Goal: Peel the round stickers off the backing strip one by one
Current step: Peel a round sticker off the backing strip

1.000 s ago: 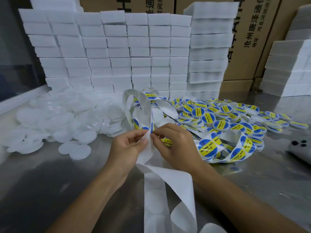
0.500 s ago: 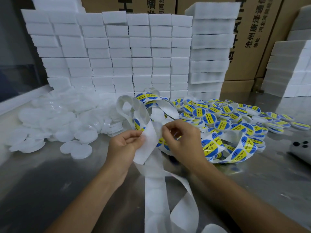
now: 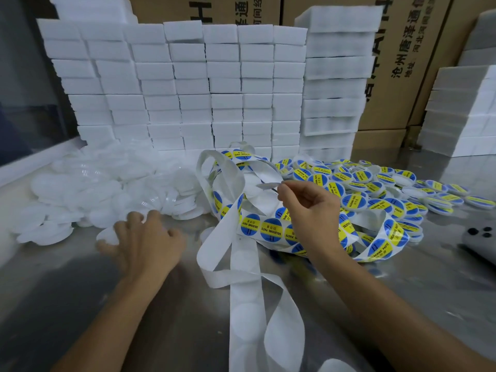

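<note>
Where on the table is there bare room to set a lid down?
Bare steel table shows near-left, below the left hand, and near-right between the strip and phone. Crowded: white lids far-left, labelled lids far-right.
</note>
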Tool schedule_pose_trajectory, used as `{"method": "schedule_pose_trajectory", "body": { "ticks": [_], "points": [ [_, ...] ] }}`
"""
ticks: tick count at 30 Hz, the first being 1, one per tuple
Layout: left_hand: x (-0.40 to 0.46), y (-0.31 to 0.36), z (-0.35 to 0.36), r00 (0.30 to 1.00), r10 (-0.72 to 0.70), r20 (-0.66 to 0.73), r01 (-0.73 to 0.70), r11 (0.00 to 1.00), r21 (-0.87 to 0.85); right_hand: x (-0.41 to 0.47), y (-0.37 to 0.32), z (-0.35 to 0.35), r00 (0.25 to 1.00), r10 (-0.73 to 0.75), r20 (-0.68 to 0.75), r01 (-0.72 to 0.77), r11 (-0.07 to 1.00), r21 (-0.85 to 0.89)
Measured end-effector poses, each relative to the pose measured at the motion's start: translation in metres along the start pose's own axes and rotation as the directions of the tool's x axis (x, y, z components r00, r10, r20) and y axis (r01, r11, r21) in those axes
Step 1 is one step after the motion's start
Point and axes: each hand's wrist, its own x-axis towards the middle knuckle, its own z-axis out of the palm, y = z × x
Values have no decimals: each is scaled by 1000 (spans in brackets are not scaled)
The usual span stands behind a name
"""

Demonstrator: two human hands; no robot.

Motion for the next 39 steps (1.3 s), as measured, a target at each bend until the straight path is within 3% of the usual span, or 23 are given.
{"method": "schedule_pose_trajectory", "body": {
  "ticks": [3, 8, 17, 20, 22, 24, 28, 32, 35, 39],
  "points": [
    [5, -14, 1, 984, -89, 157, 75, 993, 95, 0, -2, 0, 1000, -5, 0, 5, 1000, 18],
    [10, -23, 8, 996, -51, 68, 48, 998, 42, -2, -8, -1, 1000, -25, 6, 25, 999, 40],
    [10, -12, 16, 989, 3, 149, 46, 945, -322, -3, -9, 0, 994, -107, 7, 108, 993, -50],
    [5, -6, 18, 995, 72, 75, -38, 921, -388, -3, -8, 0, 995, -97, 12, 98, 992, -83],
    [2, -2, 16, 989, 129, -74, -148, 897, -416, -3, -8, 0, 995, -95, 13, 96, 993, -70],
    [-1, 3, 11, 940, 218, -263, -315, 852, -418, -4, -9, 1, 992, -121, 34, 123, 990, -66],
    [-12, 19, -1, 723, 413, -554, -646, 689, -330, -8, -13, 2, 992, -79, 98, 84, 995, -57],
    [-24, 31, -8, 593, 515, -619, -763, 604, -229, -17, -21, 8, 970, -24, 243, 14, 999, 42],
    [-32, 37, -10, 555, 568, -608, -801, 564, -204, -26, -23, 15, 933, -2, 359, -38, 994, 104],
    [-37, 43, -11, 519, 601, -608, -838, 497, -224, -32, -24, 20, 927, 25, 375, -89, 984, 154]
  ]
}}
